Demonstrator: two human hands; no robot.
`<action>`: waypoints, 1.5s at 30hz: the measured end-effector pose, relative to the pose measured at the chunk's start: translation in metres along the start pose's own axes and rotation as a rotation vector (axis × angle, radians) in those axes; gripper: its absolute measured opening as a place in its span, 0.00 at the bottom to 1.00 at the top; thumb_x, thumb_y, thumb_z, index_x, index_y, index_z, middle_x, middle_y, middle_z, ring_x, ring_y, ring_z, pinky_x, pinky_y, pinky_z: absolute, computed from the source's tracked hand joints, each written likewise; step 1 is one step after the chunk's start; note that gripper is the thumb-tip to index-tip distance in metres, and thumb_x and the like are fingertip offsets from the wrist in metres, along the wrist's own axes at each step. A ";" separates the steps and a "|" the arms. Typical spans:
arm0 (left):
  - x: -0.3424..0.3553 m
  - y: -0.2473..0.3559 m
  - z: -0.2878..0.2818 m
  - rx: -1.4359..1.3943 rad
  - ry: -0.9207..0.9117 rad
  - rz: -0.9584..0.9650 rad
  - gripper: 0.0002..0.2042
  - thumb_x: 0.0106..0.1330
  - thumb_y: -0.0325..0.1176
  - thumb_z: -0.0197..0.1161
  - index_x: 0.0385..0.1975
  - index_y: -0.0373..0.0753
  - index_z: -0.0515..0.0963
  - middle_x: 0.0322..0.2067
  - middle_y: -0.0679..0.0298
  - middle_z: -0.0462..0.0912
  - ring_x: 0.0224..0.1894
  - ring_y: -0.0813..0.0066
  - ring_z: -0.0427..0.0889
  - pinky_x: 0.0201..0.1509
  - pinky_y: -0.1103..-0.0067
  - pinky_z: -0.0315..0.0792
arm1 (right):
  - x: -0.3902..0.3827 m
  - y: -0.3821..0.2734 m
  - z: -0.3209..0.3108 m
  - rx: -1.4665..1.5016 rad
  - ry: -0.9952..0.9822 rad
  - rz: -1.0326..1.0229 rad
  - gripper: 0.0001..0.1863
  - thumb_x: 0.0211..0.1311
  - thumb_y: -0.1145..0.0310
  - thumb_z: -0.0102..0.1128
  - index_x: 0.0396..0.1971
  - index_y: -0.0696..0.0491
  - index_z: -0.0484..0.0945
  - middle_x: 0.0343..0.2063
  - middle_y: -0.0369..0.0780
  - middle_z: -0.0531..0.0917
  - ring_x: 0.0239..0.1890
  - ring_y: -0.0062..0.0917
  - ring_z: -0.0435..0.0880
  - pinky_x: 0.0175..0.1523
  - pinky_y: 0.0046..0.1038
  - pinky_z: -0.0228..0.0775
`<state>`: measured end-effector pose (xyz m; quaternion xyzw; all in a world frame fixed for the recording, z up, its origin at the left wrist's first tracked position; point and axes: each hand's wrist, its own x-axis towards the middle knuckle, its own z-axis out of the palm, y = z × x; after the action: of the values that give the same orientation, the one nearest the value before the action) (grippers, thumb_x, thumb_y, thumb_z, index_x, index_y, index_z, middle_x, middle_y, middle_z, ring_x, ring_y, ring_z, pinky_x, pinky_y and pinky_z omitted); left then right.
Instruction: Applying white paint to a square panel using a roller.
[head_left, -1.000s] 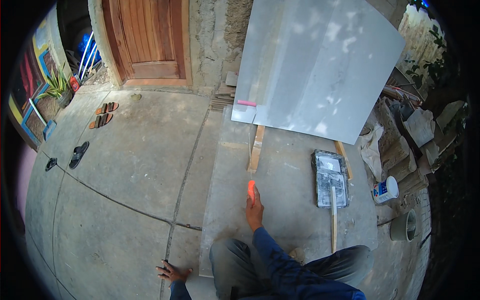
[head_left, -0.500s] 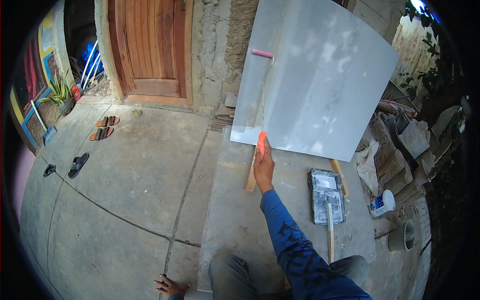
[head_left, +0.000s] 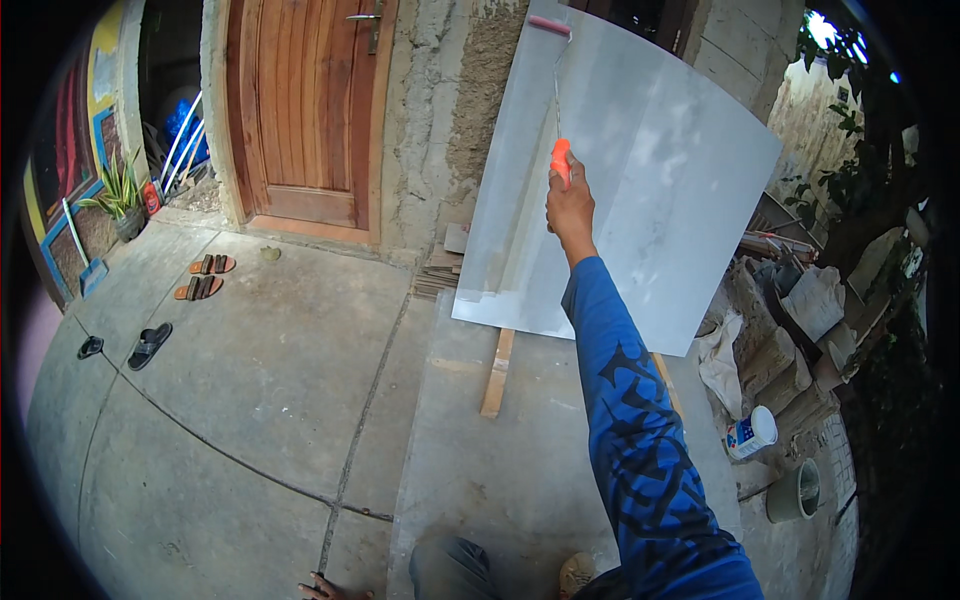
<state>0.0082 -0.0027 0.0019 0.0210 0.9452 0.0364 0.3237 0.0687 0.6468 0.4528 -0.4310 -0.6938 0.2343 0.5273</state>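
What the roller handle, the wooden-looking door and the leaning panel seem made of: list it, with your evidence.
Roller handle: probably plastic; smooth, uniform bright orange.
Door: wood, perhaps varnished; reddish-brown with visible grain.
Leaning panel: material uncertain; a flat sheet whose streaky grey-white finish resembles paint and hides what's beneath.

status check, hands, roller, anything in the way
Right hand gripping orange handle; left hand mostly cut off at bottom edge. Pink roller sleeve at upper left corner of grey panel. Wooden strip below panel, seemingly not in the way.

no legible text, blue label on white tub, print too small
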 end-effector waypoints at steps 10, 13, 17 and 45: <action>0.024 -0.013 0.027 0.095 0.112 0.014 0.69 0.33 0.67 0.77 0.76 0.60 0.36 0.74 0.40 0.25 0.73 0.25 0.34 0.62 0.29 0.53 | 0.031 -0.057 -0.019 -0.043 -0.008 0.034 0.28 0.70 0.59 0.47 0.69 0.44 0.62 0.43 0.49 0.84 0.30 0.37 0.85 0.31 0.35 0.80; 0.008 -0.003 0.011 0.031 0.013 -0.047 0.69 0.33 0.68 0.77 0.76 0.60 0.36 0.74 0.39 0.25 0.73 0.25 0.36 0.62 0.29 0.53 | 0.030 -0.053 -0.018 -0.036 -0.013 0.037 0.27 0.70 0.59 0.47 0.69 0.43 0.62 0.42 0.50 0.84 0.29 0.37 0.85 0.32 0.36 0.80; 0.021 -0.020 0.028 0.048 0.089 -0.014 0.68 0.34 0.67 0.77 0.76 0.62 0.36 0.74 0.42 0.26 0.72 0.25 0.37 0.58 0.27 0.55 | 0.023 -0.041 -0.008 -0.023 -0.041 0.067 0.28 0.70 0.60 0.46 0.69 0.45 0.62 0.45 0.51 0.83 0.37 0.42 0.86 0.42 0.38 0.80; 0.062 -0.059 0.080 0.082 0.512 0.309 0.70 0.35 0.68 0.76 0.76 0.58 0.33 0.74 0.41 0.26 0.72 0.23 0.31 0.64 0.29 0.49 | -0.035 0.017 0.037 -0.058 0.044 -0.121 0.27 0.72 0.66 0.46 0.69 0.47 0.58 0.45 0.54 0.83 0.48 0.51 0.83 0.54 0.45 0.74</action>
<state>0.0075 -0.0537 -0.1034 0.1680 0.9824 0.0511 0.0643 0.0429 0.6311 0.4088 -0.4084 -0.7135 0.1721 0.5427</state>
